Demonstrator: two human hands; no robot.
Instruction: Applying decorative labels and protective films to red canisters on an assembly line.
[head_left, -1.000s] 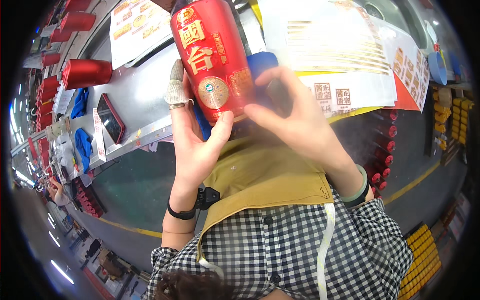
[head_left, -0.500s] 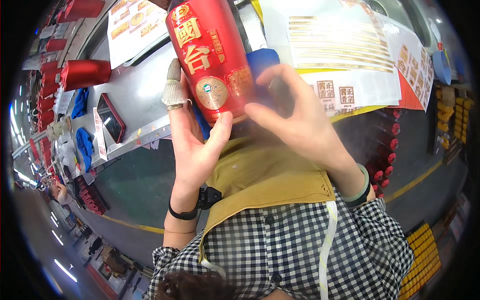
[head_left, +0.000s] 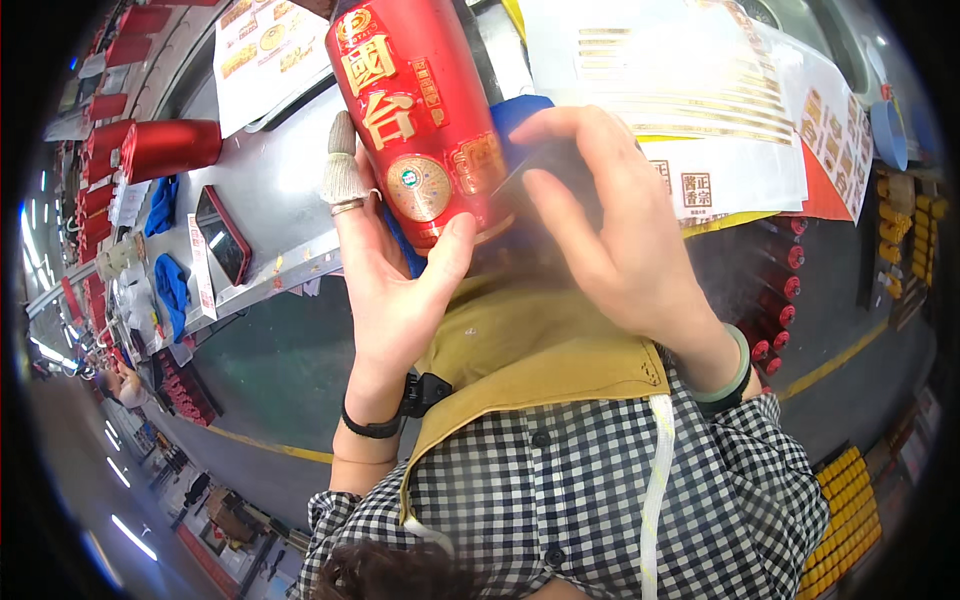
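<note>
A red bottle with raised gold lettering and a round gold emblem lies tilted in front of me, its base toward me. My left hand is closed around the base end. The thumb presses on the front near the base, and a knitted finger cover sits on one finger along the left side. Just to the right of the bottle, my right hand is raised with thumb and index finger apart. I see nothing between them, though the other fingers are partly hidden. Blue cloth shows behind the bottle.
Label sheets with gold strips lie on the right, more stickers on the upper left. A phone and blue cloths rest on the metal table. Another red bottle lies farther left. Below stand rows of red bottles.
My right hand has drawn slightly away from the bottle to the right, its thumb lifting off the lower edge. The bottle has shifted a little left in my left hand.
</note>
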